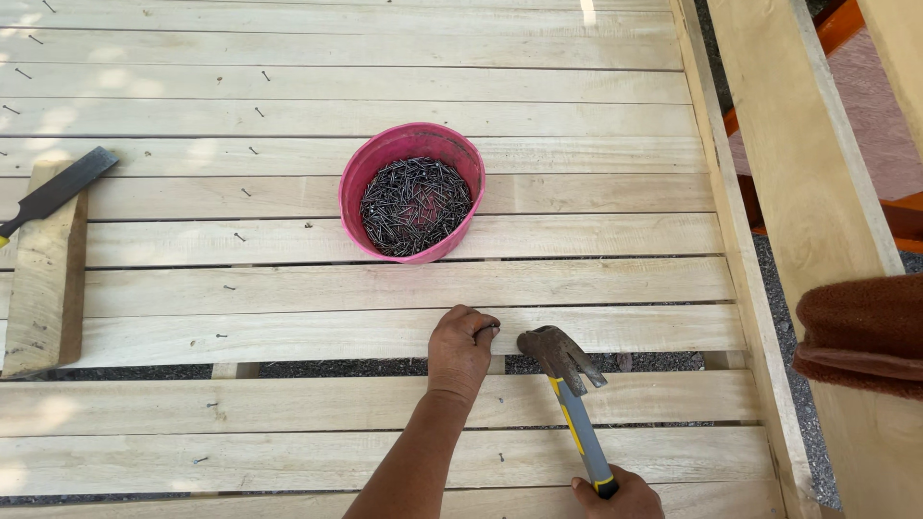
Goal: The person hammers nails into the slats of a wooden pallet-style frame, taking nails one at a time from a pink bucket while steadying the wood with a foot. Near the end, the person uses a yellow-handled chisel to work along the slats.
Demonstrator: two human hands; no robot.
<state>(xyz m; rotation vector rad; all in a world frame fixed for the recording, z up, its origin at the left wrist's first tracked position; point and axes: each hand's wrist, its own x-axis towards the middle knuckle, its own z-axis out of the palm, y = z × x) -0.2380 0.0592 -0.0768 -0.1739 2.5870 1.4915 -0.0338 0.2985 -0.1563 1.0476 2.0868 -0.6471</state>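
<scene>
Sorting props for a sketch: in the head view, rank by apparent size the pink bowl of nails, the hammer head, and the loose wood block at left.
1. wood block and pink bowl: too alike to rank.
2. hammer head, clearly smallest.

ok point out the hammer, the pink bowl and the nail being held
hammer (561,358): head view, on its rusty metal head
pink bowl (358,178): head view, on its left rim
nail (488,330): head view, on the bit showing at the left hand's fingertips
</scene>
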